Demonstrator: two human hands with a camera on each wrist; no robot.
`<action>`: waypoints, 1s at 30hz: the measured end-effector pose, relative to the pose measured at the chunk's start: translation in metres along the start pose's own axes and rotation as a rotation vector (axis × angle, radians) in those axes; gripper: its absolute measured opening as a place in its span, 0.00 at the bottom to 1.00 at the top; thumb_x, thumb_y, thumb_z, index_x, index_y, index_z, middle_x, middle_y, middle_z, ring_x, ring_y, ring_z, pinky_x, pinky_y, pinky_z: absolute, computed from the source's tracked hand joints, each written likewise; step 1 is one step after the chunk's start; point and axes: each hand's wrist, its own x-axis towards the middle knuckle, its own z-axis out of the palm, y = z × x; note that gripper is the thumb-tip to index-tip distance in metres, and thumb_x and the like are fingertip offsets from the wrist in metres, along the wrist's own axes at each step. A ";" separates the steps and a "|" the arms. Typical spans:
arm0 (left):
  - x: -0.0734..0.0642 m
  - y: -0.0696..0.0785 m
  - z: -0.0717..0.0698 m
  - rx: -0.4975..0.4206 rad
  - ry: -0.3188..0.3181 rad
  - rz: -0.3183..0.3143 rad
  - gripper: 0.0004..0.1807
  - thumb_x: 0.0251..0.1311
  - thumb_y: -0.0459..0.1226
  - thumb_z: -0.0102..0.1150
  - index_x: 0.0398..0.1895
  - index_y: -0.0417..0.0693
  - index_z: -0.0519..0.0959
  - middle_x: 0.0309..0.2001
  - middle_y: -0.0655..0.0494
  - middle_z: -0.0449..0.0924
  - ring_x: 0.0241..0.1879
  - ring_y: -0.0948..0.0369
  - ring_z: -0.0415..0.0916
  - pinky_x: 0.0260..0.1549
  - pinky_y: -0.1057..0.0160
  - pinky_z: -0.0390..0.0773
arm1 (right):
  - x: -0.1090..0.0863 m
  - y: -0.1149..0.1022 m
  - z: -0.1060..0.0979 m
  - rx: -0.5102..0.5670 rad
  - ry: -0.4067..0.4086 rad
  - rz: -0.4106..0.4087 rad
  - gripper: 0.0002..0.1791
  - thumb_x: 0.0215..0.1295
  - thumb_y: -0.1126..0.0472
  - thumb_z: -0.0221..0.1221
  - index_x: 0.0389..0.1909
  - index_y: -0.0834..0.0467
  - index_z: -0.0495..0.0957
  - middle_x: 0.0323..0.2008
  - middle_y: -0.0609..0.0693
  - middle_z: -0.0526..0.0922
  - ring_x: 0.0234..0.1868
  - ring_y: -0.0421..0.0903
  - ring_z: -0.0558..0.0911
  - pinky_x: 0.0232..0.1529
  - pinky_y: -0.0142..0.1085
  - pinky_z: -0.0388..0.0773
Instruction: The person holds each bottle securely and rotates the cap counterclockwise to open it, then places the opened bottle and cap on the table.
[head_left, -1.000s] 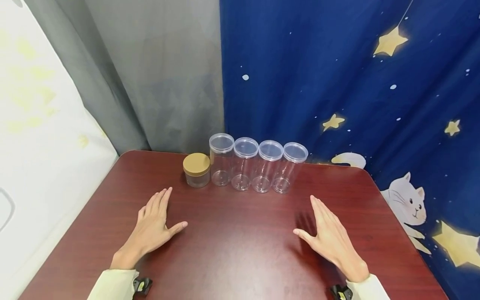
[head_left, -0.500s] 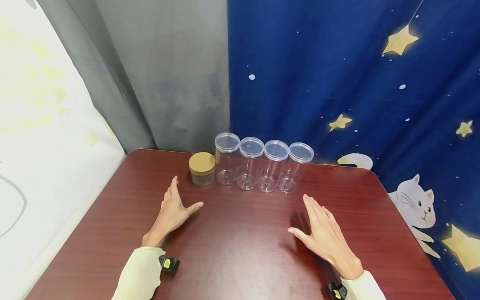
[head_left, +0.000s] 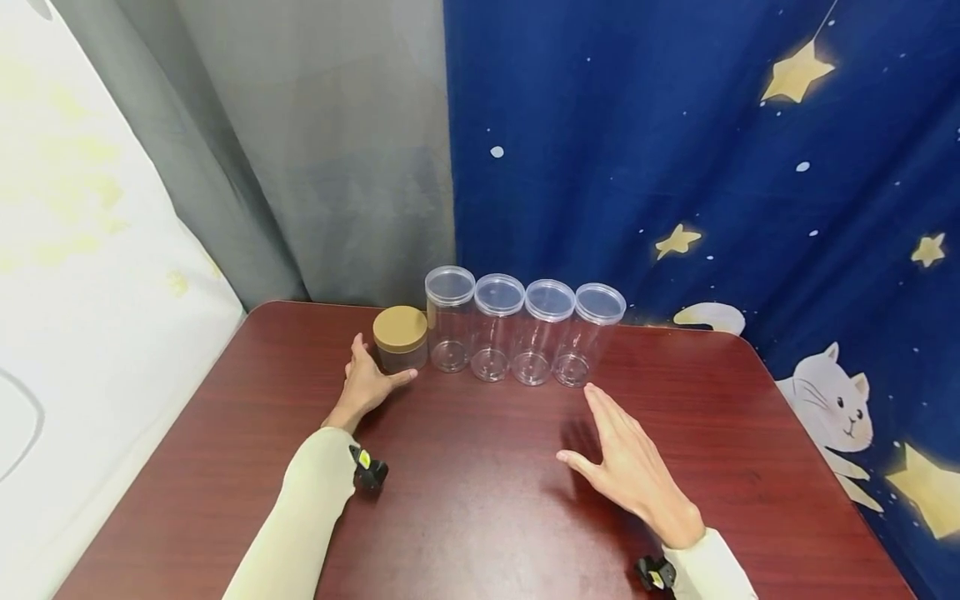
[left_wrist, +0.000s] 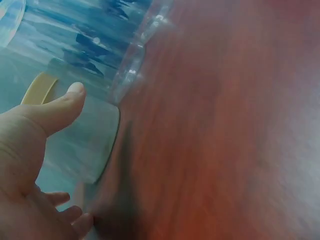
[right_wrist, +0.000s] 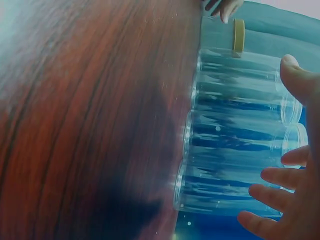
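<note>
Four tall, clear plastic jars (head_left: 495, 332) stand near your spread right grip (head_left: 637, 467); your left grip (head_left: 366, 382), also spread, straddles a squat, gold-lidded clear jar (head_left: 401, 332).

A person's left grip (head_left: 367, 382), thumb apart from the fingers, is at a squat clear jar (head_left: 402, 358) with a tan lid (head_left: 401, 327) toward the far edge of a reddish-brown counter (head_left: 465, 500); contact is hard to judge. Beside it, four tall clear jars (head_left: 498, 294) stand upright in a row. The right grip (head_left: 633, 467), fingers extended, is near the row's right end. Pale sleeves (head_left: 296, 512) and black wrist devices (head_left: 370, 472) show on both arms. Behind, a gray curtain (head_left: 337, 167) meets a blue curtain (head_left: 562, 167) bearing yellow stars (head_left: 798, 73) and a cat (head_left: 823, 396).
</note>
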 end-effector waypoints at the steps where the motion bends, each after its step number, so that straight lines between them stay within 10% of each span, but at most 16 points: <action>1: 0.003 0.002 0.001 -0.011 0.004 -0.006 0.67 0.52 0.47 0.74 0.78 0.42 0.29 0.76 0.34 0.46 0.74 0.35 0.41 0.69 0.34 0.48 | 0.001 -0.001 0.000 0.003 -0.005 0.002 0.54 0.54 0.37 0.68 0.73 0.65 0.59 0.72 0.61 0.65 0.71 0.57 0.67 0.67 0.53 0.66; 15: 0.020 0.014 0.015 -0.083 0.136 0.016 0.61 0.48 0.42 0.77 0.77 0.43 0.42 0.70 0.37 0.57 0.71 0.38 0.53 0.69 0.37 0.52 | 0.007 -0.006 0.003 0.027 -0.043 0.022 0.53 0.58 0.37 0.66 0.74 0.63 0.57 0.73 0.59 0.63 0.72 0.56 0.66 0.67 0.53 0.65; 30: -0.012 0.004 0.021 -0.125 0.125 0.101 0.54 0.50 0.41 0.76 0.74 0.38 0.51 0.67 0.38 0.62 0.68 0.45 0.62 0.69 0.47 0.61 | 0.011 -0.013 0.004 0.036 -0.060 0.028 0.54 0.58 0.35 0.64 0.76 0.60 0.55 0.73 0.58 0.62 0.73 0.54 0.65 0.69 0.53 0.64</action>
